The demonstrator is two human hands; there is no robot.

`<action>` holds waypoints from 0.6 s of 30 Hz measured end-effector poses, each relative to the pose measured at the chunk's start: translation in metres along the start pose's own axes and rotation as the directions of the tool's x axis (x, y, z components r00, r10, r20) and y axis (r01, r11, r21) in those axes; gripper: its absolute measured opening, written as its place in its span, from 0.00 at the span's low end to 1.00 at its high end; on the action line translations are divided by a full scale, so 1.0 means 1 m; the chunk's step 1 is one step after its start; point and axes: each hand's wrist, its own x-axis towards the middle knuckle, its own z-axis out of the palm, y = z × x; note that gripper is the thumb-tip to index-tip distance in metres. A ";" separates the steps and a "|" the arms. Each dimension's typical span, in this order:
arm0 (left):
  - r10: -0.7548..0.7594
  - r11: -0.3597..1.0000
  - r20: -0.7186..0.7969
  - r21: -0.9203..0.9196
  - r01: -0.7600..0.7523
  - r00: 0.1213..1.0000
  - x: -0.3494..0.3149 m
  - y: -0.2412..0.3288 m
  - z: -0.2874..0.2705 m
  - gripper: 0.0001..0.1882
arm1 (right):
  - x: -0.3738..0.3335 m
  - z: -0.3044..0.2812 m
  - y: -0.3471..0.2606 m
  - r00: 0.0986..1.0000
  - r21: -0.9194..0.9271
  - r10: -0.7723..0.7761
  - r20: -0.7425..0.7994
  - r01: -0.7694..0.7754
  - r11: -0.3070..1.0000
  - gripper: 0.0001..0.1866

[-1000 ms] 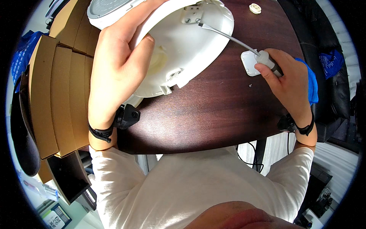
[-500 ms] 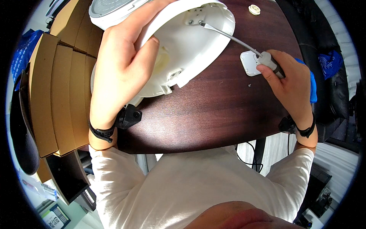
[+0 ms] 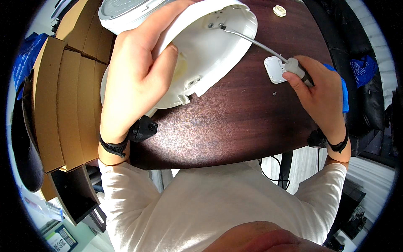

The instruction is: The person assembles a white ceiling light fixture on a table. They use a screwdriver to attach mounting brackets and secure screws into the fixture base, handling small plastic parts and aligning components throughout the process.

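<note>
My left hand point(image 3: 142, 71) grips the rim of a white plastic housing point(image 3: 228, 46), tilted so its hollow inside faces me. The thumb lies inside the rim; some of the fingers are hidden behind it. My right hand point(image 3: 321, 86) is closed round the grey and dark handle of a screwdriver point(image 3: 262, 45). The screwdriver's tip meets a screw near the housing's far inner wall, beside a second screw. Under the screwdriver handle lies a small white square cover point(image 3: 275, 69) on the table. A tiny screw point(image 3: 275, 93) rests just nearer to me.
A cream round plastic part point(image 3: 280, 11) sits at the far edge of the dark wooden table point(image 3: 218, 130). Cardboard boxes point(image 3: 67, 105) stand along the left side. Behind the housing is a white round piece with a grey top point(image 3: 126, 8). Something blue point(image 3: 345, 94) lies beyond my right hand.
The housing and my left hand have shifted very slightly. The screwdriver tip stays at the same screw, and my right hand has hardly moved.
</note>
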 end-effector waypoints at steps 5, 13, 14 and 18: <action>0.031 0.988 0.003 0.151 -0.031 1.000 -0.003 0.022 0.002 0.32 | 0.006 -0.009 -0.024 0.999 -0.143 -0.031 0.021 0.034 0.989 0.18; 0.075 0.989 0.011 0.126 -0.075 0.997 -0.001 0.024 -0.001 0.34 | 0.010 0.001 -0.011 0.925 0.427 0.092 0.370 -0.257 0.867 0.21; 0.066 0.997 -0.001 0.027 -0.066 0.998 -0.001 0.020 -0.004 0.34 | 0.011 0.001 -0.009 0.844 0.554 0.111 0.525 -0.437 0.709 0.23; 0.050 0.997 -0.020 0.063 -0.049 0.999 -0.007 0.002 -0.002 0.33 | 0.007 0.009 -0.014 0.593 0.594 -0.043 0.804 -0.805 0.004 0.28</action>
